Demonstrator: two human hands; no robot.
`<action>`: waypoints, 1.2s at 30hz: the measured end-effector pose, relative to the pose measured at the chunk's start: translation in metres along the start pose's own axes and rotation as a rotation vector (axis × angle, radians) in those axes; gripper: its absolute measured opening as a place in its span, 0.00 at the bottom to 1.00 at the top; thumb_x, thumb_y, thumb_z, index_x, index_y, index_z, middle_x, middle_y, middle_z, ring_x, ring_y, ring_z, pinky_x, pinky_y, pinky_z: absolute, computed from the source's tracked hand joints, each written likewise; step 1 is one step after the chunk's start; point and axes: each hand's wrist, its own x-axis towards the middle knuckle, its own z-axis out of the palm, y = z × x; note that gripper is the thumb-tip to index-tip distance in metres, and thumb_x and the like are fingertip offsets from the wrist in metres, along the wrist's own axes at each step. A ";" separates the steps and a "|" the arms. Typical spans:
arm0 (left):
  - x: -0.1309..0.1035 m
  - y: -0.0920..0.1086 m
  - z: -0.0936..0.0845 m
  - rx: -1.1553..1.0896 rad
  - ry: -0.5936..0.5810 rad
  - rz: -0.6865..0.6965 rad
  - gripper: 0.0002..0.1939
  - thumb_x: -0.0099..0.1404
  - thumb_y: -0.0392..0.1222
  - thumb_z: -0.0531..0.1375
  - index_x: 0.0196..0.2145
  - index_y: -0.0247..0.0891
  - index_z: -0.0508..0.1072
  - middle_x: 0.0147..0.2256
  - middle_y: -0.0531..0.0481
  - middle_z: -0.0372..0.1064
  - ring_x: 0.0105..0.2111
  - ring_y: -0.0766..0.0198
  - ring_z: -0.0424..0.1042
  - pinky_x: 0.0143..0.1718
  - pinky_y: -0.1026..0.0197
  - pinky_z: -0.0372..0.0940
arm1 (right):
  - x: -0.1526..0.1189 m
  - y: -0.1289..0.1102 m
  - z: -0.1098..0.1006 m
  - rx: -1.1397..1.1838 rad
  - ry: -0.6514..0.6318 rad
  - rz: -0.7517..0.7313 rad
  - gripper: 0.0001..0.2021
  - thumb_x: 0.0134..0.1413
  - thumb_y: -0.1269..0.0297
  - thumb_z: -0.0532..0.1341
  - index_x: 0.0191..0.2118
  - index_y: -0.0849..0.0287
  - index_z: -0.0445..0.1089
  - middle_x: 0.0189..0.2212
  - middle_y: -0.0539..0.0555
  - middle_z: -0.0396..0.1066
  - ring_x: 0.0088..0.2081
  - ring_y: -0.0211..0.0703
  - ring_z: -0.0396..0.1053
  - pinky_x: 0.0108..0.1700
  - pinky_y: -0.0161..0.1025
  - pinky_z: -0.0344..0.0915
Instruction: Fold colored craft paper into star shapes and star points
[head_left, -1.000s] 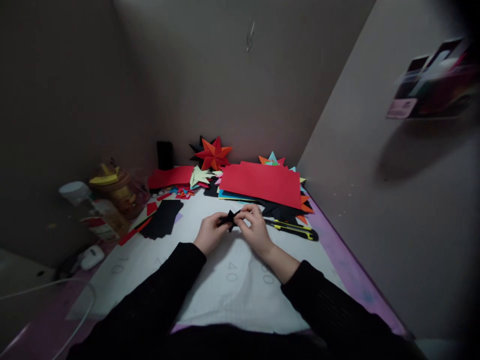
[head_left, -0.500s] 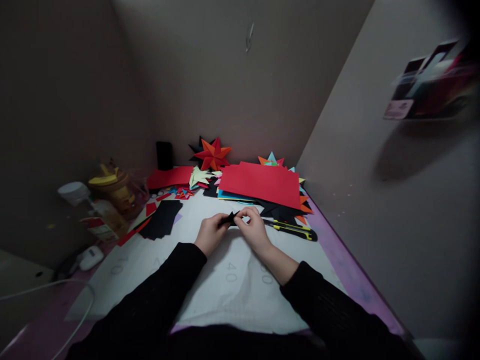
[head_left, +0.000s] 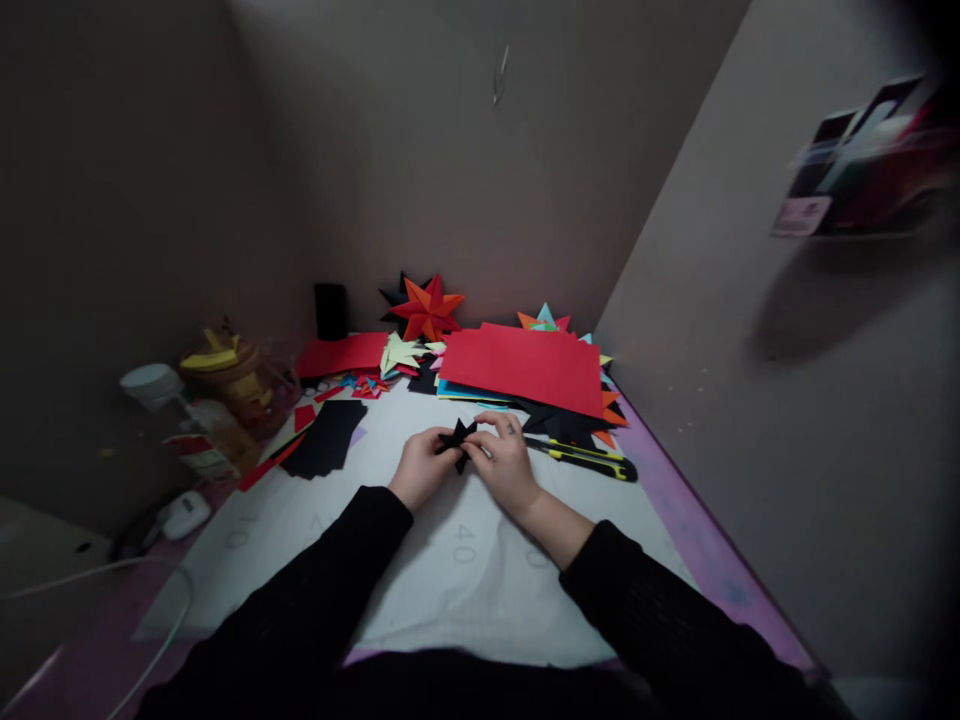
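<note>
Paper star [head_left: 459,441]: small, black and many-pointed; held just above the white sheet [head_left: 420,600], between the two hands, with points showing above and below the fingertips.
Left hand [head_left: 421,468]: closed narrowly, the near side of the paper star being pinched between thumb and fingers.
Right hand [head_left: 504,465]: closed narrowly on the other side of the paper star by thumb and fingertips; a ring or dark mark is seen on one finger.
White sheet: spread over the purple table [head_left: 720,560]; printed numbers, 40 among them, are seen upon it.
Cutter [head_left: 592,459]: black and yellow, laid just to the right of the right hand.
Red paper [head_left: 525,370]: stacked beyond the hands, with blue and yellow edges shown beneath.
Black paper [head_left: 326,440]: piled to the left of the left hand, partly over coloured strips.
Orange-and-red star [head_left: 427,308]: propped near the back wall, in front of a dark star [head_left: 397,297].
Pale green star [head_left: 400,354]: placed between the red paper and another red sheet [head_left: 345,352].
Black block [head_left: 331,312]: stood upright behind that red sheet.
Bottle [head_left: 217,440] and yellow-topped cup [head_left: 236,382]: grouped at the left; a small white case [head_left: 184,514] is set nearer.
</note>
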 end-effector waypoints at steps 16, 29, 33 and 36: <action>0.000 0.005 0.002 -0.405 0.047 -0.242 0.18 0.46 0.36 0.68 0.33 0.33 0.67 0.24 0.53 0.70 0.24 0.68 0.69 0.26 0.66 0.62 | 0.001 0.011 0.017 0.661 -0.042 0.583 0.13 0.42 0.58 0.63 0.34 0.57 0.64 0.28 0.49 0.67 0.29 0.39 0.64 0.31 0.37 0.62; 0.004 0.004 -0.010 -0.207 -0.025 -0.172 0.19 0.50 0.48 0.66 0.21 0.34 0.62 0.15 0.59 0.57 0.16 0.75 0.55 0.19 0.69 0.48 | 0.008 0.008 -0.001 0.605 -0.185 0.680 0.14 0.39 0.60 0.64 0.16 0.59 0.60 0.12 0.44 0.57 0.16 0.31 0.52 0.20 0.32 0.48; 0.004 0.003 -0.013 -0.245 -0.061 -0.227 0.20 0.50 0.47 0.67 0.18 0.34 0.61 0.14 0.59 0.54 0.15 0.76 0.51 0.18 0.68 0.44 | 0.011 0.007 -0.006 0.555 -0.249 0.652 0.13 0.38 0.60 0.64 0.16 0.59 0.61 0.12 0.45 0.58 0.16 0.31 0.53 0.20 0.32 0.48; 0.003 0.001 -0.012 -0.283 -0.052 -0.264 0.20 0.48 0.47 0.68 0.18 0.34 0.62 0.13 0.59 0.54 0.14 0.76 0.51 0.18 0.68 0.44 | 0.012 0.007 -0.008 0.535 -0.280 0.637 0.13 0.39 0.60 0.64 0.16 0.59 0.60 0.12 0.45 0.58 0.16 0.31 0.52 0.20 0.32 0.48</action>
